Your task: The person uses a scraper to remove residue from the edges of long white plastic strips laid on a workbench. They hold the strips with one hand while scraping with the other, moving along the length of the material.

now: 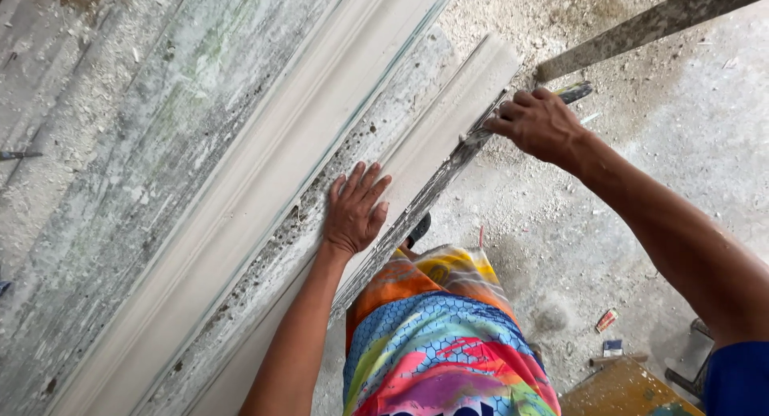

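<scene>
the left hand (pixel 355 212) is laid flat, fingers spread, on the white plaster moulding (pixel 436 139); a scraper tool (pixel 570 91) is clenched by the right hand (pixel 538 123) at the moulding's edge.

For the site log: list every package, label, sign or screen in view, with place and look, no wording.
Small flat red and white packet: on the dusty concrete floor, lower right, lying tilted.
Small blue and white box: on the floor just below the packet, beside a yellow wooden board.
No signs or screens.
</scene>
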